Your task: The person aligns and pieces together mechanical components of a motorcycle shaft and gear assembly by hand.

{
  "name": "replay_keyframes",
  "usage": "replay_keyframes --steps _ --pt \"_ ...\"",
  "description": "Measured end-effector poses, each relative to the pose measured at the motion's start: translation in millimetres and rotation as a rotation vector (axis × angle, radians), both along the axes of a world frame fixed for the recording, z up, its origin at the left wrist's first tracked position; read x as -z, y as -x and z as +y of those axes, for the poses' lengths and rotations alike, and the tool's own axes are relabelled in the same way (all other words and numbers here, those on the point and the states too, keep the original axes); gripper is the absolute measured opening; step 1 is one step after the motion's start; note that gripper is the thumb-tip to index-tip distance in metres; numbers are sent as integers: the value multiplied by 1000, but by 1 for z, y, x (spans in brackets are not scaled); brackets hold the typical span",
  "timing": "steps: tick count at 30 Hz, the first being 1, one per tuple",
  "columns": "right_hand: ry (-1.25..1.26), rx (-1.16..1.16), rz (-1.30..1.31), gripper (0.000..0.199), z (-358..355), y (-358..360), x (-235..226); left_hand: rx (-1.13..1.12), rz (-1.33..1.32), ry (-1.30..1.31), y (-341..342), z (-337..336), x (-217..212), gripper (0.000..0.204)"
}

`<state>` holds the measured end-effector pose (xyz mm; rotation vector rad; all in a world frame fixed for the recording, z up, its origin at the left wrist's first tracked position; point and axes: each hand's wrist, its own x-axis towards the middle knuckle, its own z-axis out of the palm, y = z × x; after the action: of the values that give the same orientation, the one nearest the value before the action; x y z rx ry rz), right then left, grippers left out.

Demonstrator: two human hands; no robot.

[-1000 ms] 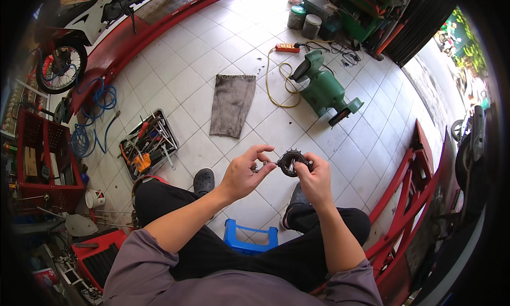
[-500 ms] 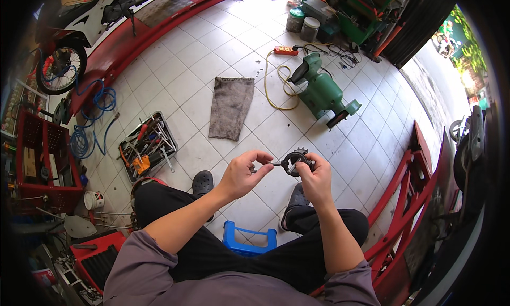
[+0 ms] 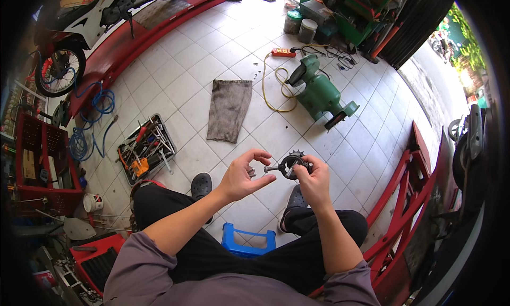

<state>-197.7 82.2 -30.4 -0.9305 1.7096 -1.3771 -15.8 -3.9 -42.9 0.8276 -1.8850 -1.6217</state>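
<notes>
Pulling apart from the right hand [image 3: 314,179], the left hand [image 3: 243,177] now sits a little to the side of the toothed sprocket [image 3: 292,164], where half a second ago its fingertips were pinched right up against the part. Its fingers are now curled loosely open, thumb and forefinger forming a wide C with nothing visibly between them. A short metal pin [image 3: 270,168] sticks out of the sprocket toward that open hand, more exposed than it was in the earlier views. The right hand stays closed around the sprocket, gripping its far rim and holding it above the white tiled floor [image 3: 255,130], in front of the person's knees.

My reading is that the pin has been worked partly out or in, and the left hand has let go to take a fresh grip. A grey cloth [image 3: 229,109], a tray of tools [image 3: 144,148] and a green bench grinder [image 3: 319,93] lie well apart on the floor; a blue stool [image 3: 248,241] stands between the legs.
</notes>
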Motion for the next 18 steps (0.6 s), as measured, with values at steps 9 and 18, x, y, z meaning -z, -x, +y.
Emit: replay_keyframes --steps 9,18 --pt "2 -44 -79 14 -1 -5 -11 -89 116 -91 0 -2 12 31" --pt "-1 -62 -162 15 1 -7 -10 -111 151 -464 3 -4 5 24"
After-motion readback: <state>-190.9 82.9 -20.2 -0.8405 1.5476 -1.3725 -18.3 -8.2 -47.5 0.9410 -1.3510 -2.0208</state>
